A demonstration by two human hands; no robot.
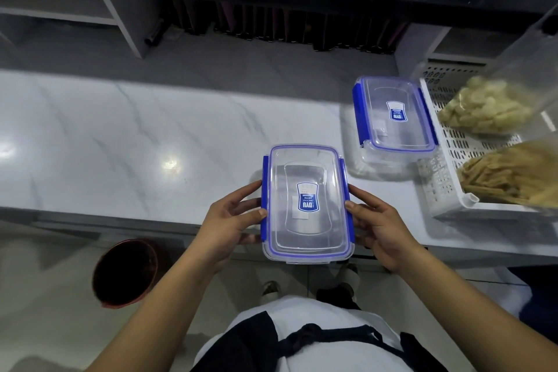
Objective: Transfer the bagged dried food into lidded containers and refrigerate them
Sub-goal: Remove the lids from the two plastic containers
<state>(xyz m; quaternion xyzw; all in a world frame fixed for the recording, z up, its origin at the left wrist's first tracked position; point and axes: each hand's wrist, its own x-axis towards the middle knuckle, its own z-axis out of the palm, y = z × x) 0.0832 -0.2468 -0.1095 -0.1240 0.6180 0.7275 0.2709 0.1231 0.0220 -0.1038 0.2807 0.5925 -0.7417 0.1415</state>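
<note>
I hold a clear lidded container (306, 205) with blue side clips over the counter's front edge. My left hand (232, 223) grips its left clip and my right hand (380, 229) grips its right clip. The container looks empty and its lid is on. A second, identical lidded container (394, 118) stands on the counter at the right. Two clear bags of dried food lie in a white perforated basket (447, 160): pale round pieces (486, 109) at the back, yellowish strips (513, 175) in front.
The white marble counter (136, 136) stretches left. A dark shelf with upright dark items (271, 24) runs along the back. A red bin (125, 273) stands on the floor at the lower left, beside my feet.
</note>
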